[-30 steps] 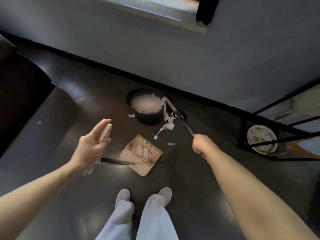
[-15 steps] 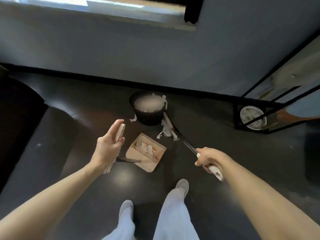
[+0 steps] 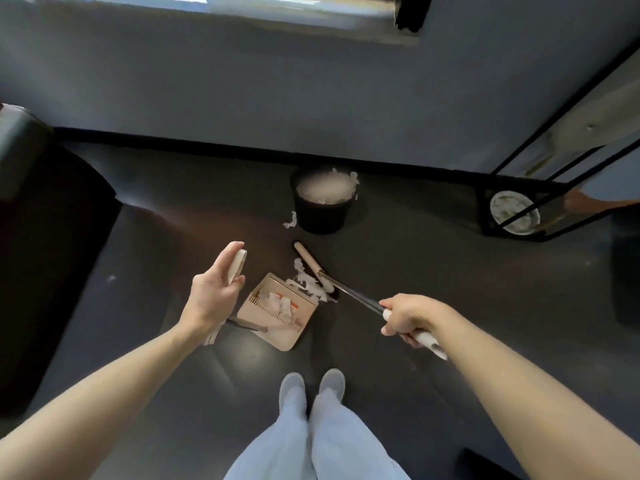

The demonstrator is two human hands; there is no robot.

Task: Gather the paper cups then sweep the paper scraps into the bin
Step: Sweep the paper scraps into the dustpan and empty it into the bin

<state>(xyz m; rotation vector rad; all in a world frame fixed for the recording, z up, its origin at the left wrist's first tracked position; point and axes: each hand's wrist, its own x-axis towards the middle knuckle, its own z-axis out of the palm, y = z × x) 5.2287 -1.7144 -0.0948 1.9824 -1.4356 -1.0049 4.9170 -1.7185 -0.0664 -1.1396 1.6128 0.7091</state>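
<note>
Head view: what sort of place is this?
Likely an indoor room, perhaps an office corner: dark smooth floor, grey wall under a window, small black bin full of paper, black metal-framed furniture.

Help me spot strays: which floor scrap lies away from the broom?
The lone scrap at the bin's base; the other loose scraps bunch against the broom head by the dustpan.

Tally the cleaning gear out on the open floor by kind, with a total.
broom: 1
dustpan: 1
bin: 1
Total: 3
</note>
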